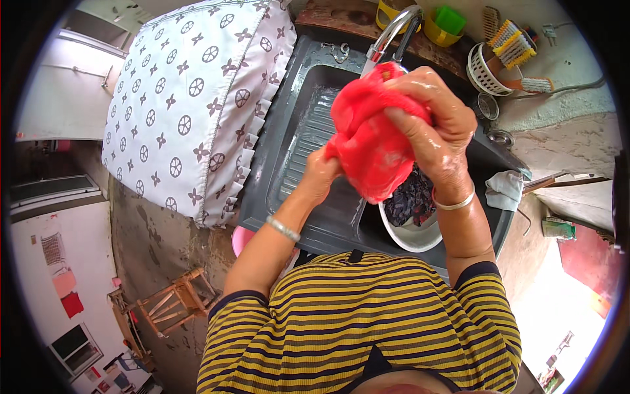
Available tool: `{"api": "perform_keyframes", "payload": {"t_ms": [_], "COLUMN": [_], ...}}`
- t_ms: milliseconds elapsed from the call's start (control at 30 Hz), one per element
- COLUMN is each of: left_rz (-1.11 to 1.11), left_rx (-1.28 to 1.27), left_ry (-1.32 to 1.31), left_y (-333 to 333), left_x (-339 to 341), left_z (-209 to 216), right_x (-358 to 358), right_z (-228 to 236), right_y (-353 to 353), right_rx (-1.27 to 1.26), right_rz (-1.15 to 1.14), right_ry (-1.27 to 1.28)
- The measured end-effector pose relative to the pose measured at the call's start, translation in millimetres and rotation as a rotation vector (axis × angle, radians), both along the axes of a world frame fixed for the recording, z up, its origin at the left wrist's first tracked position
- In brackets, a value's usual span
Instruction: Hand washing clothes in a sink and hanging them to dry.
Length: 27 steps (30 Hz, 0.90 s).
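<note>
- The red cloth [371, 148] hangs bunched over the dark sink [289, 164], under the tap [394, 29] at twelve o'clock.
- Right hand [430, 121] clenches its top; left hand [321, 172] pinches the nine o'clock edge.
- Looks soaked, limp, slippery: grip gathered folds.

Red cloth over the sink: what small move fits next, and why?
Probably another twist. Both hands, left hand and right hand, grip the wet red cloth bunched above the dark sink, with the white basin of dark laundry beneath.
</note>
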State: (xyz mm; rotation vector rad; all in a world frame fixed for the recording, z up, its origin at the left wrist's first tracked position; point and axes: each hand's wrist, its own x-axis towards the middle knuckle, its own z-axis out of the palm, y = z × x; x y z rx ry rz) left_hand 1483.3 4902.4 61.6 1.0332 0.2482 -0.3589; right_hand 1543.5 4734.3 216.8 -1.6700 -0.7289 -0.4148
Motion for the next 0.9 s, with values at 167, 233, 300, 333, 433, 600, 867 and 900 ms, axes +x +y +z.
{"api": "perform_keyframes", "payload": {"t_ms": [167,233,300,333,433,600,867,900], "left_rz": [-0.055,-0.028,-0.231,-0.423,-0.158,-0.341,-0.373,-0.381], "left_rx": [-0.565,-0.016,0.687,1.377,1.463,1.594,1.445,1.482], "left_ry": [-0.013,0.393,0.145,-0.137,-0.426,-0.383,-0.582,-0.581], "left_y": [53,60,59,59,36,10,5,5], "left_x": [-45,-51,-49,-47,-26,-2,-1,3], "left_z": [3,-4,-12,-17,-36,-63,-60,-68], "right_x": [16,37,63,71,73,59,30,59], "right_z": [-59,-118,-191,-219,-276,-246,-248,-257], "right_y": [5,2,-9,-10,5,55,62,58], "right_rx": [-0.103,-0.206,-0.56,-0.727,-0.692,-0.86,-0.856,-0.847], "right_rz": [-0.156,-0.183,-0.195,-0.27,-0.466,-0.181,-0.136,-0.259], "right_ry": [0.238,0.311,0.449,0.493,0.301,0.638,0.25,0.179]}}
